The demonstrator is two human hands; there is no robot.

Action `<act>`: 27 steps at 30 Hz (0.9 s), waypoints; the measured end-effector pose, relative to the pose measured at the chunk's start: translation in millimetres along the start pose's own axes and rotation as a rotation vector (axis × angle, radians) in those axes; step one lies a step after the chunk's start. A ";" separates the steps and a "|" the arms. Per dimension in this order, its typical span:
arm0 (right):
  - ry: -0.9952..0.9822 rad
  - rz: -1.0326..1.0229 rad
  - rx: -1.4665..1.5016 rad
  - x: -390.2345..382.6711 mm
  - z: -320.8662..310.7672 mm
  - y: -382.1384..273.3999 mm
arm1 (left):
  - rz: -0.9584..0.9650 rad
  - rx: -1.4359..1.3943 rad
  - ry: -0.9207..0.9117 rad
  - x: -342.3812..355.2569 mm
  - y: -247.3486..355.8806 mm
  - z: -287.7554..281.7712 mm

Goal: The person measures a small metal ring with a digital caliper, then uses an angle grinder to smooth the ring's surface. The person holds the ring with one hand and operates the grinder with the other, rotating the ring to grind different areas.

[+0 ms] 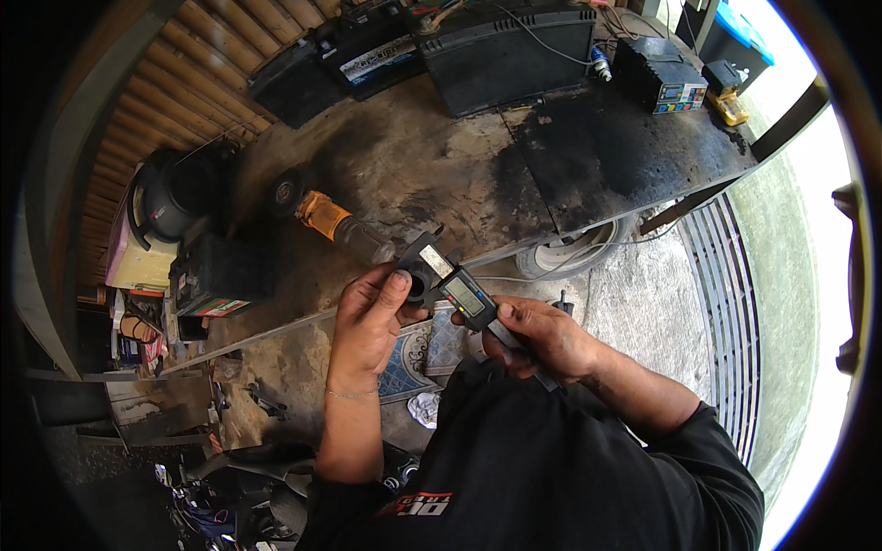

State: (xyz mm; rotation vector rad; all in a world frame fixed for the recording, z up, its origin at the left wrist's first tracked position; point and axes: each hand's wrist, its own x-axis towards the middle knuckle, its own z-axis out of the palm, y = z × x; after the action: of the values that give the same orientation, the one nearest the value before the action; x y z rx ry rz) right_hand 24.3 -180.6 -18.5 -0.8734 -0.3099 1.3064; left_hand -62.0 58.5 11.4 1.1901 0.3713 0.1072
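Observation:
My right hand [542, 338] is closed around the beam of a digital caliper [467, 296], its thumb beside the grey display. The caliper slants across the middle of the view, jaws toward my left hand [372, 308]. Between the thumb and fingers of that hand is a small dark round part [418, 284], right at the caliper's jaws. Whether the jaws press on it, I cannot tell. Just beyond, on the stained workbench [441, 174], is a clear container [358, 241] with an orange band and a dark round top.
Large black batteries [505, 64] line the back of the bench. Another battery [220, 275] and a black rounded object [184, 188] are at left. A small black box [657, 73] is at the far right. Below the bench edge are a wheel [570, 257] and patterned tiles [409, 358].

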 end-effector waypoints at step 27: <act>0.060 0.073 -0.047 -0.4 6.7 1.0 | -0.096 0.430 -0.167 11.1 29.9 -12.4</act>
State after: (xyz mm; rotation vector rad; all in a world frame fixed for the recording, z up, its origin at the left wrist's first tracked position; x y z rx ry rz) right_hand 19.2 -178.5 -14.7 -0.9696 -0.2640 1.3423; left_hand -52.5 83.8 32.5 1.5899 0.3116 -0.1636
